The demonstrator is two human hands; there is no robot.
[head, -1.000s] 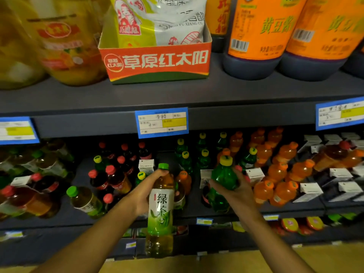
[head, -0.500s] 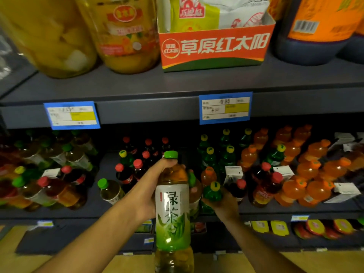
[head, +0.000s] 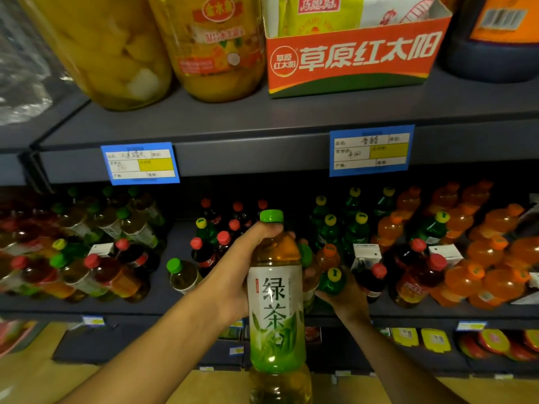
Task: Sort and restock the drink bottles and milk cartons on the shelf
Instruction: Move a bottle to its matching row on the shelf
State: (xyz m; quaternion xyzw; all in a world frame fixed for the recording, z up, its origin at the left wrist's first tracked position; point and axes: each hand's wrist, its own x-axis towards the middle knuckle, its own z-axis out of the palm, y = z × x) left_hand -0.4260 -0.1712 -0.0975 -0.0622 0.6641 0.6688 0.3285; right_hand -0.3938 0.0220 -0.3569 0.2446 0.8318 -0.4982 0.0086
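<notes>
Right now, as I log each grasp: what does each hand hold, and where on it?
Left hand grips the green tea bottle at its shoulder, below the cap. Right hand cups the green yellow-capped bottle round its body.

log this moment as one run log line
left hand: grips green tea bottle | right hand: holds green yellow-capped bottle at shelf | stage: sorting

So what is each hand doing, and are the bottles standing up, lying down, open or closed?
Left hand: grips the tea bottle by its neck.
Green tea bottle: upright, capped, held in front of the shelf.
Right hand: holds the small green bottle at the shelf.
Small green bottle: yellow cap on, tilted.
Orange bottles: capped, crowded on the shelf.
Milk carton: closed, standing among bottles.
</notes>
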